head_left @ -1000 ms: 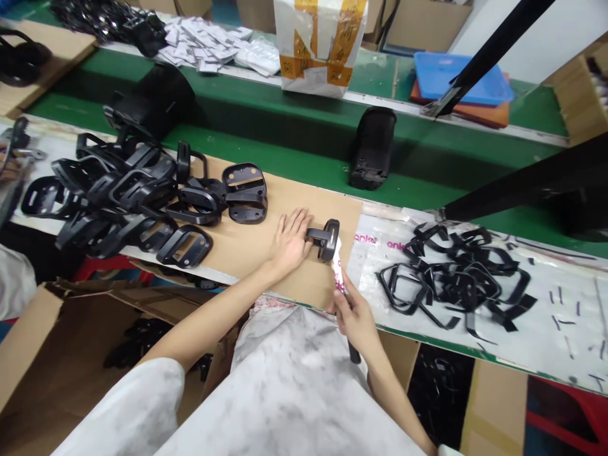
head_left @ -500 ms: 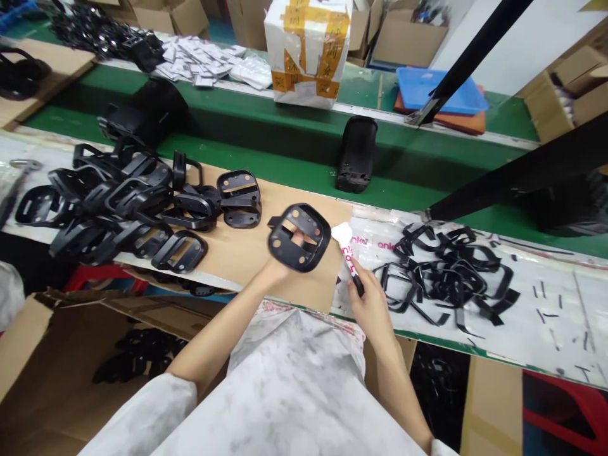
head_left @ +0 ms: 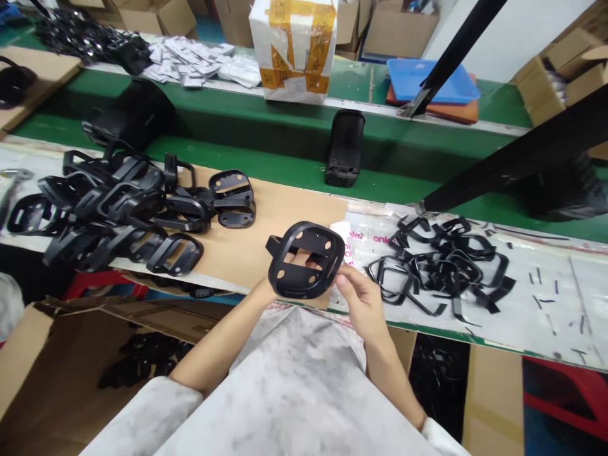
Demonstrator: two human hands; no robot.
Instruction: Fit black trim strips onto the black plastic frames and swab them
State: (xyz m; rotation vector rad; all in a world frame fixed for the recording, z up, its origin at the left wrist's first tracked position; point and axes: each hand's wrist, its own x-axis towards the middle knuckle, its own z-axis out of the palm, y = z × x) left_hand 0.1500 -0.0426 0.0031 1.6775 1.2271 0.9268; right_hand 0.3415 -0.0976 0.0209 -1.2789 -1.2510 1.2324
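At top centre stands a white carton banded with orange tape, a cardboard box behind to its right. Upper right lies a blue tray (atop an orange tray); upper left, heaped white pieces.

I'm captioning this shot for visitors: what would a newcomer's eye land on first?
Probably the black frame held up front and centre, with the left hand behind it and the right hand at its edge. Next, the heap of similar frames at left and the tangle of black strips at right. Behind, a white box with orange tape stands out.
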